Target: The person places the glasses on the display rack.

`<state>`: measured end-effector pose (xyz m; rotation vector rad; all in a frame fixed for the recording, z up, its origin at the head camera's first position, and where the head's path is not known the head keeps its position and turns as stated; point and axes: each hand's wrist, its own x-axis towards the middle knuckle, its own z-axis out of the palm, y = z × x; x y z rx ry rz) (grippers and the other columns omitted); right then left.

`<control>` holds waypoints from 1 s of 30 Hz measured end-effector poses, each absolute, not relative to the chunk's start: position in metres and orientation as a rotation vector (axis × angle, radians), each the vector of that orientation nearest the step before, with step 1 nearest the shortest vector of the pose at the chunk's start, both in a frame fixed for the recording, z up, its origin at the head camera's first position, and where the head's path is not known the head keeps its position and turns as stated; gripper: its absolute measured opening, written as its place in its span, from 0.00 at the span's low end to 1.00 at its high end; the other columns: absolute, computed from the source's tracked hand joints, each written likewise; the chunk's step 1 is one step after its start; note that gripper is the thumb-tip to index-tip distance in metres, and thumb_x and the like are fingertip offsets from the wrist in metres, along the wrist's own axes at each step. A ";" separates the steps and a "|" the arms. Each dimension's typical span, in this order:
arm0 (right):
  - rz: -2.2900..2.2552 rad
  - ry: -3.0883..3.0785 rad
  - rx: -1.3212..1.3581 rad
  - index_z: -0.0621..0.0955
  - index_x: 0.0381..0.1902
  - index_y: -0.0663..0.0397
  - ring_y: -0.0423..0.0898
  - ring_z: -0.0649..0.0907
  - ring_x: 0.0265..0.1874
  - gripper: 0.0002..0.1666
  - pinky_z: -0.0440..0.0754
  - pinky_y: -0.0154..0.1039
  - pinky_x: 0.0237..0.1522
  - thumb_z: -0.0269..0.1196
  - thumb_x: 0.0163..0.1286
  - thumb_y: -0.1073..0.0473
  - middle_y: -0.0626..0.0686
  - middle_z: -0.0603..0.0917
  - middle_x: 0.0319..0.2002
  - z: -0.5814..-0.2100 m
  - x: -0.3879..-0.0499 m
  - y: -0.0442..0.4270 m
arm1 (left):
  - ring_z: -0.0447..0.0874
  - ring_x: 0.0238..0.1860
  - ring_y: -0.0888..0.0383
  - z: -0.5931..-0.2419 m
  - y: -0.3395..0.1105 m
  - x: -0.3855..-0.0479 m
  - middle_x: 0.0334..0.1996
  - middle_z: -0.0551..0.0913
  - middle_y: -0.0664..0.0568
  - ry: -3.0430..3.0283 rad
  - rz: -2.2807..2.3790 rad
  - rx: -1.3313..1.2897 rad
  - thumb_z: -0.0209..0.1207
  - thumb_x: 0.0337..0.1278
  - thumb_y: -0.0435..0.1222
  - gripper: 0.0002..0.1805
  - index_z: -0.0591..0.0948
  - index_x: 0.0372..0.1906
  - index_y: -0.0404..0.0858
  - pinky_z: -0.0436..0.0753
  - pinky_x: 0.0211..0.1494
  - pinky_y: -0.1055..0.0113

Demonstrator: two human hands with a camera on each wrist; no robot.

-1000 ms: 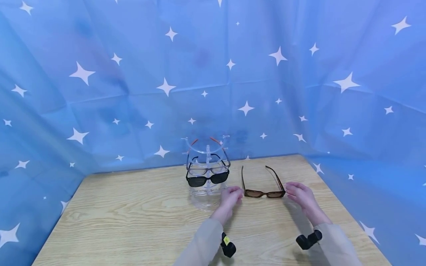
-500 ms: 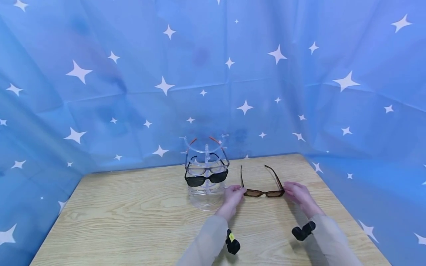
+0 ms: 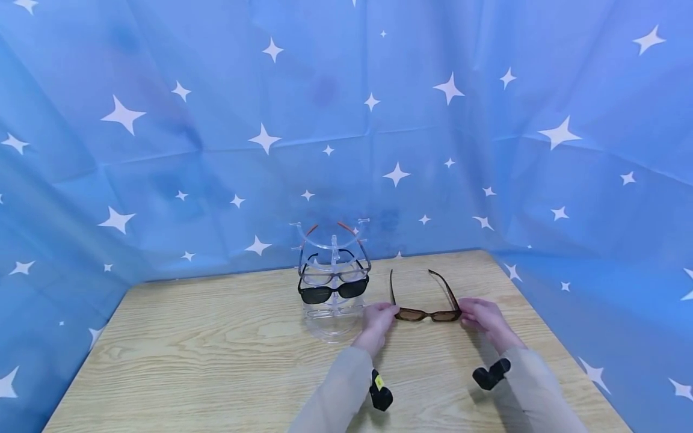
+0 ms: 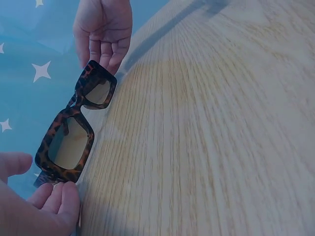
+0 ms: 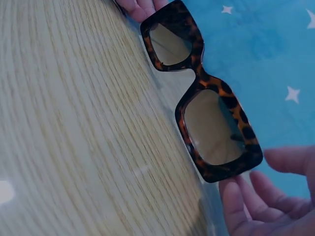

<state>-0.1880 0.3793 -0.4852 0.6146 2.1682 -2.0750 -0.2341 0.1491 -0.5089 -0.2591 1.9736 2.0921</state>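
A pair of tortoiseshell sunglasses point(image 3: 431, 315) with brown lenses lies on the table, temples unfolded and pointing away from me. My left hand point(image 3: 377, 323) holds its left front corner; in the left wrist view the thumb is at the outer corner of the sunglasses point(image 4: 64, 142), with curled fingertips against the lower edge. My right hand point(image 3: 487, 319) grips the opposite corner. In the right wrist view, that thumb meets the outer corner of the sunglasses point(image 5: 220, 129) and the fingers curl below. The hinges are partly hidden by the fingers.
Just left of my left hand stands a clear display stand point(image 3: 334, 243). It carries black sunglasses point(image 3: 334, 292) and, above them, grey-framed glasses point(image 3: 334, 276) with orange temple tips. A blue star-patterned curtain point(image 3: 325, 120) borders the wooden table point(image 3: 206, 349) behind and at both sides.
Both hands have moved in to the front corners of the tortoiseshell sunglasses and taken hold of them. The sunglasses have stayed about where they were, and the head view has shifted slightly.
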 end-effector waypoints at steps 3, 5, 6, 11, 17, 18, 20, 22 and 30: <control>-2.075 2.170 0.606 0.68 0.56 0.77 0.36 0.80 0.26 0.24 0.82 0.29 0.33 0.56 0.68 0.64 0.43 0.80 0.28 -0.484 -0.186 0.379 | 0.80 0.29 0.58 -0.509 0.149 -0.234 0.29 0.81 0.47 1.961 2.105 -0.268 0.63 0.50 0.31 0.14 0.80 0.41 0.26 0.81 0.37 0.67; -2.095 2.160 0.603 0.73 0.53 0.73 0.36 0.80 0.26 0.20 0.82 0.29 0.33 0.58 0.67 0.65 0.43 0.80 0.28 -0.484 -0.185 0.379 | 0.79 0.28 0.59 -0.509 0.148 -0.234 0.29 0.80 0.48 1.940 2.123 -0.266 0.63 0.49 0.30 0.13 0.80 0.40 0.26 0.82 0.37 0.66; -2.110 2.148 0.590 0.74 0.51 0.71 0.35 0.80 0.26 0.18 0.82 0.29 0.33 0.58 0.67 0.65 0.43 0.80 0.28 -0.485 -0.185 0.379 | 0.78 0.27 0.59 -0.509 0.147 -0.235 0.28 0.80 0.49 1.935 2.129 -0.262 0.63 0.49 0.30 0.12 0.80 0.39 0.26 0.82 0.37 0.65; -2.145 2.119 0.559 0.75 0.50 0.70 0.36 0.80 0.26 0.16 0.82 0.28 0.33 0.59 0.66 0.65 0.44 0.81 0.28 -0.487 -0.181 0.382 | 0.73 0.21 0.62 -0.508 0.146 -0.234 0.20 0.76 0.54 1.911 2.147 -0.245 0.62 0.48 0.28 0.08 0.81 0.33 0.26 0.80 0.32 0.68; -2.111 2.140 0.553 0.73 0.52 0.73 0.36 0.80 0.28 0.19 0.82 0.29 0.36 0.58 0.67 0.65 0.44 0.81 0.30 -0.487 -0.170 0.385 | 0.73 0.21 0.63 -0.505 0.146 -0.230 0.18 0.75 0.55 1.848 2.165 -0.240 0.63 0.46 0.27 0.06 0.82 0.31 0.26 0.82 0.33 0.67; -2.111 2.141 0.554 0.75 0.51 0.70 0.36 0.80 0.29 0.17 0.82 0.29 0.36 0.58 0.67 0.65 0.44 0.81 0.31 -0.487 -0.167 0.385 | 0.73 0.21 0.62 -0.504 0.146 -0.228 0.18 0.75 0.55 1.832 2.170 -0.238 0.63 0.46 0.27 0.07 0.82 0.31 0.26 0.82 0.34 0.66; -2.130 2.121 0.568 0.79 0.46 0.61 0.36 0.80 0.29 0.11 0.82 0.29 0.37 0.59 0.66 0.64 0.44 0.81 0.30 -0.486 -0.162 0.386 | 0.74 0.22 0.62 -0.501 0.145 -0.225 0.19 0.76 0.54 1.803 2.173 -0.227 0.63 0.46 0.27 0.07 0.82 0.32 0.25 0.83 0.34 0.65; -2.155 2.101 0.570 0.81 0.40 0.53 0.36 0.80 0.29 0.06 0.82 0.29 0.36 0.59 0.66 0.63 0.44 0.81 0.30 -0.484 -0.158 0.387 | 0.74 0.22 0.62 -0.499 0.144 -0.222 0.19 0.77 0.53 1.790 2.169 -0.216 0.62 0.46 0.26 0.08 0.82 0.33 0.25 0.83 0.34 0.65; -2.162 2.091 0.543 0.80 0.38 0.45 0.36 0.81 0.31 0.05 0.82 0.29 0.39 0.59 0.67 0.62 0.42 0.81 0.32 -0.474 -0.139 0.386 | 0.74 0.21 0.64 -0.499 0.141 -0.214 0.18 0.77 0.54 1.793 2.105 -0.152 0.62 0.46 0.27 0.08 0.82 0.34 0.26 0.83 0.32 0.68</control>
